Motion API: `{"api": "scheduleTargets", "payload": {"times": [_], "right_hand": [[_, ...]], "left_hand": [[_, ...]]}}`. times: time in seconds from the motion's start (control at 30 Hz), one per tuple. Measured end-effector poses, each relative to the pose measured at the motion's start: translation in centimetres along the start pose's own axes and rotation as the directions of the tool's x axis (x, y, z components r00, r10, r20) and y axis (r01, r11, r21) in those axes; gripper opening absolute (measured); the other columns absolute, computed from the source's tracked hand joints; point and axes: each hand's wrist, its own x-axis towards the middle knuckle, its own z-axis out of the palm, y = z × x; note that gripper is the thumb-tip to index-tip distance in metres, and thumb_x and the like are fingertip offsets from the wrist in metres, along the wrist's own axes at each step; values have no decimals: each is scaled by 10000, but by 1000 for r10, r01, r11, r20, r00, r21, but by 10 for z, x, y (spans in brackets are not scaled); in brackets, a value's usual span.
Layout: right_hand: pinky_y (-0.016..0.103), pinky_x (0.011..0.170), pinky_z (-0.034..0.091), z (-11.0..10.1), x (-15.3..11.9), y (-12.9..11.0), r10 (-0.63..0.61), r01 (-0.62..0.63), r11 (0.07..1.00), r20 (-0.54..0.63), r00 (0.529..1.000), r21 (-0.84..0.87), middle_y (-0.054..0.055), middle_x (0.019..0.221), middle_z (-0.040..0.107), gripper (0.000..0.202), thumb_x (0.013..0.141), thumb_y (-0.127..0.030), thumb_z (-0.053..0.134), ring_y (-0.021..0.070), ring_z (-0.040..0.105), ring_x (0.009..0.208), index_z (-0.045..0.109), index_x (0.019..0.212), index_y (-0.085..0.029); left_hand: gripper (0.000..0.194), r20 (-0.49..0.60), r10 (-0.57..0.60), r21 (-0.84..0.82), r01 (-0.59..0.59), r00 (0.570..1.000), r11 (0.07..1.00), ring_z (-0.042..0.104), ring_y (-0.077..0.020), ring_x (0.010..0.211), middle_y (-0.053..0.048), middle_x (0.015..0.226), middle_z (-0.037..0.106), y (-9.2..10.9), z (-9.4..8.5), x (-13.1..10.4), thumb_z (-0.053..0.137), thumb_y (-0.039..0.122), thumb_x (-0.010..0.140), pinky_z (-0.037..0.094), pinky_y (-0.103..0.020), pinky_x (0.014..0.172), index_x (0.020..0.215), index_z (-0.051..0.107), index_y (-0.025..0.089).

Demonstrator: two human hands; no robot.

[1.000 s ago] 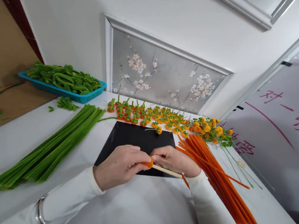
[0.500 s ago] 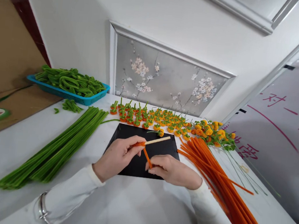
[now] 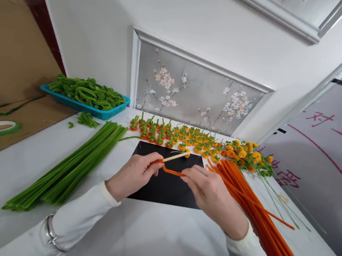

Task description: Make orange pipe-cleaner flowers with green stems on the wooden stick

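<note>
Orange stem [image 3: 173, 172], 2 hands [image 3: 203, 186].

The pale, slender stick [image 3: 176, 157] projects bare from the left hand [image 3: 135, 174], slanting rightward. The fuzzy orange strip [image 3: 173, 172], bunched and partly hidden at that grip, spans nearly straight to the right hand's [image 3: 210, 189] fingertips.

Mat [image 3: 164, 190] between bundles [image 3: 69, 162], seemingly on table [image 3: 148, 231]

Both hands (left [image 3: 134, 175], right [image 3: 214, 193]) pinch with fingertips, facing each other, forearms angled inward.
</note>
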Motion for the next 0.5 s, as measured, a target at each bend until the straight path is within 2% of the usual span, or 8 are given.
{"api": "scheduleTargets", "payload": {"times": [0.1,0.27,0.33,0.5], "right_hand": [[229,615,405,-3,7,2,-38,41,999,-111,993,19,41,788,608,231,952,-292,427,135,557,676,638,931,-200],[223,662,414,-1,19,15,-19,42,992,-192,981,115,31,785,626,227,936,-302,462,126,569,704,650,866,-196],[219,641,406,1,23,22,9,21,987,-183,983,162,22,748,625,246,930,-322,467,120,554,670,649,836,-186],[191,537,330,11,28,37,52,-45,972,-24,998,233,-21,629,553,313,922,-372,464,89,441,559,626,749,-167]], "left_hand": [[200,130,74,-20,-72,989,997,566,-117,594,35,660,628,0,0,-1,411,247,902,382,-204,589,886,606,211],[181,315,201,-56,-193,928,980,528,-110,571,27,651,592,5,3,-3,431,211,895,348,-196,554,840,603,191],[174,365,219,-68,-208,905,976,495,-103,549,34,634,561,7,5,-4,447,215,893,324,-195,534,817,600,189],[190,414,267,-117,-239,870,964,442,-90,543,42,633,519,14,9,-5,446,189,896,299,-198,523,771,588,183]]}}
